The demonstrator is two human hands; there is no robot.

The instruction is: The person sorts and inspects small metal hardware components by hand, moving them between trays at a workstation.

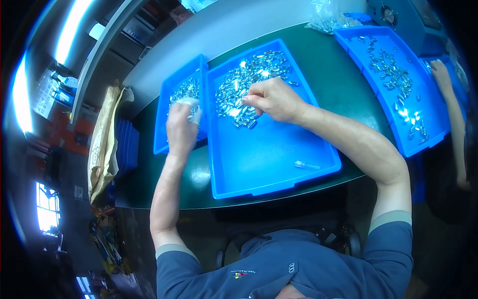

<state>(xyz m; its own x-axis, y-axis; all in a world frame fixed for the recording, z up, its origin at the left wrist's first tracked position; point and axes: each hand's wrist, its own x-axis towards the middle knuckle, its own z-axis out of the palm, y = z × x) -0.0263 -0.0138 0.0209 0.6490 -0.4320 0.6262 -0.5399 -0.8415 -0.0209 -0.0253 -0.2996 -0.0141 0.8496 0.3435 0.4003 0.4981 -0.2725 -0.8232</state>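
A large blue tray (264, 169) in front of me holds a heap of small shiny metal cylinders (239, 89) in its far part. Over that heap is my right hand (279, 99), its thumb and fingertips pinched together; whatever is between them is too small to make out. My left hand (180, 127), smeared by motion, hovers over a smaller blue tray (162, 134) with more metal cylinders (185, 89). Something whitish (189, 102) shows at its fingers, too blurred to name. In the large tray's near right corner lies a small clear tube (306, 165).
Both trays rest on a green tabletop (328, 84). At the right, another person's hand (439, 72) is beside a third blue tray (383, 107) of metal parts. A clear plastic bag (323, 20) lies at the back. Brown paper (105, 144) and stacked blue bins (128, 144) stand at the left.
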